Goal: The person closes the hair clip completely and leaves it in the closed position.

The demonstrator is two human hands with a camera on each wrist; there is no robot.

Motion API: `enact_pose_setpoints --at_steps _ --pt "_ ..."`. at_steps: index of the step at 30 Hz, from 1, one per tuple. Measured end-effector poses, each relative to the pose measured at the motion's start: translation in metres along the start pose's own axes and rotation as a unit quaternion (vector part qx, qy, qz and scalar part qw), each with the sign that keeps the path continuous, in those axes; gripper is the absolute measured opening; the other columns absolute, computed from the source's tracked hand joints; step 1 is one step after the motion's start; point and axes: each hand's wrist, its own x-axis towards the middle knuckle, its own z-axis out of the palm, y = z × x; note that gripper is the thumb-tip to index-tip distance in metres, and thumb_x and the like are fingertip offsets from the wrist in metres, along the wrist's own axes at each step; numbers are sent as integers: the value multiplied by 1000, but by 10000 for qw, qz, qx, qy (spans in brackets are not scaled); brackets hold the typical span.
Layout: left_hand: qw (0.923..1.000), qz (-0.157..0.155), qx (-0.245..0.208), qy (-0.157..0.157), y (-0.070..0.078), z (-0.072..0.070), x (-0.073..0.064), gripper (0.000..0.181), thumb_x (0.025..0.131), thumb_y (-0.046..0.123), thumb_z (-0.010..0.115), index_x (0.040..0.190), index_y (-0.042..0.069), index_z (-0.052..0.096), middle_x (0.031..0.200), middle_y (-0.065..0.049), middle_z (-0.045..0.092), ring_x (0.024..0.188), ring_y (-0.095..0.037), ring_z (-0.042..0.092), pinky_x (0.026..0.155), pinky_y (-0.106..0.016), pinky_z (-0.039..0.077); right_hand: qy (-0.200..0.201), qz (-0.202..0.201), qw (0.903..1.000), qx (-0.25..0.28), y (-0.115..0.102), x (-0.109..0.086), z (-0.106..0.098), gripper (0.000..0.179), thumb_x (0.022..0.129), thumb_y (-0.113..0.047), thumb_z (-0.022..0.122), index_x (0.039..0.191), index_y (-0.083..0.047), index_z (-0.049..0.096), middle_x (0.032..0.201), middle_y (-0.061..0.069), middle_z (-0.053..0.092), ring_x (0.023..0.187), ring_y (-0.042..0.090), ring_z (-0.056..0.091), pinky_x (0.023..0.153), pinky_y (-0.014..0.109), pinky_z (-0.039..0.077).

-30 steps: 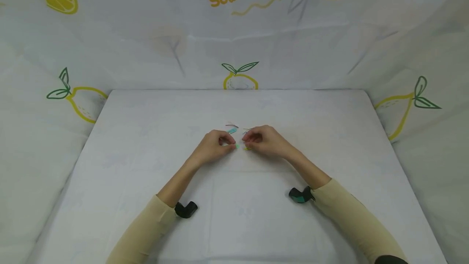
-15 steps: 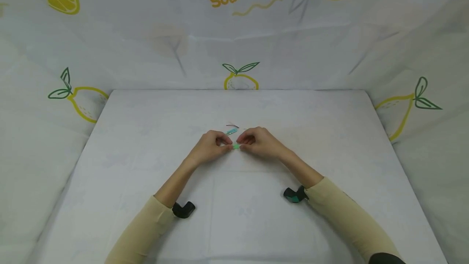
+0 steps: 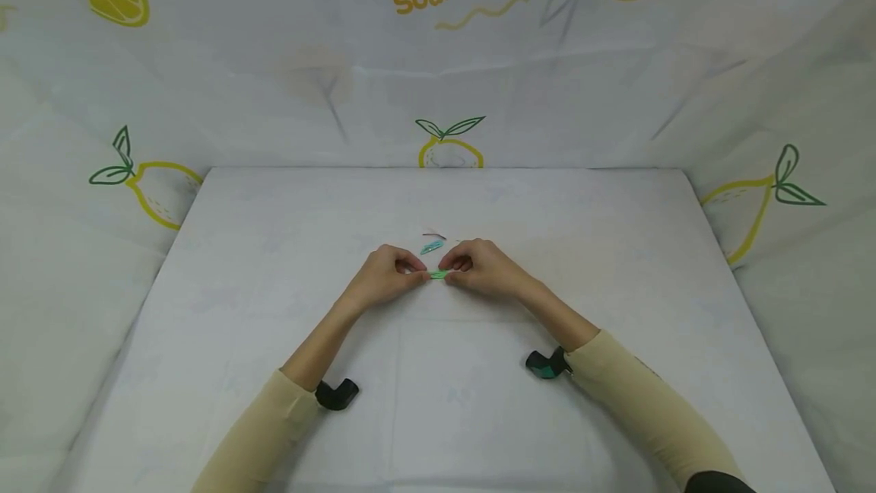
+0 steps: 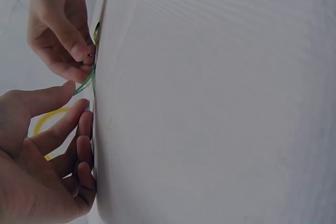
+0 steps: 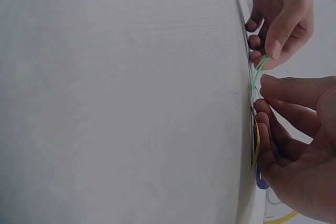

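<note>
We saw a thin green band [image 3: 438,275] between the two hands, near the middle of the white table [image 3: 465,402]. The left hand [image 3: 391,274] was pinched narrow, and we thought its thumb and finger held one end. A tight pinch made sense to us, since the band was so small and thin. That end was up a bit off the table, and the other end dipped down low. The right hand [image 3: 487,271] was narrow at the tips too, right by the low end, but we could not tell if it gripped the band or just touched it. A yellow thing [image 5: 257,148] and a blue thing [image 5: 262,182] lay under that hand's curled fingers. Just past the band lay a light blue thing [image 3: 432,247] and a thin dark strip [image 3: 434,234]. Maybe they were put close so both hands could get to them.
</note>
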Motion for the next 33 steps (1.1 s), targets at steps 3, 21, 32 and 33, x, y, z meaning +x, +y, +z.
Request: enact_pose_setpoints --at_steps 3,21,32,33 --pt "10000 -40 -42 2 -1 -1 -2 17 96 24 82 101 8 84 98 -7 81 82 -13 61 75 -28 47 -16 -20 10000 -69 0 0 0 16 97 -10 80 113 -6 82 112 8 82 101 19 72 92 33 58" --pt "9999 -78 -95 88 -8 -2 -2 20 92 28 88 100 10 87 98 -8 83 74 -12 56 69 -28 46 -254 221 9992 -198 -5 -1 -2 28 94 -21 87 119 -9 83 118 9 78 110 22 69 99 39 57" --pt "9998 -94 -170 0 -9 -1 -2 20 95 29 85 101 10 88 101 -9 84 74 -11 57 68 -27 47 -265 222 9994 52 -1 -1 -3 31 93 -22 87 120 -8 83 119 8 80 109 20 71 99 37 60" --pt "9998 -90 -170 -12 -9 -1 -2 20 95 29 84 101 10 88 101 -9 84 74 -11 57 68 -27 47 -259 215 9994 97 -1 -1 -3 30 94 -21 87 120 -7 83 119 8 80 108 20 72 99 37 60"
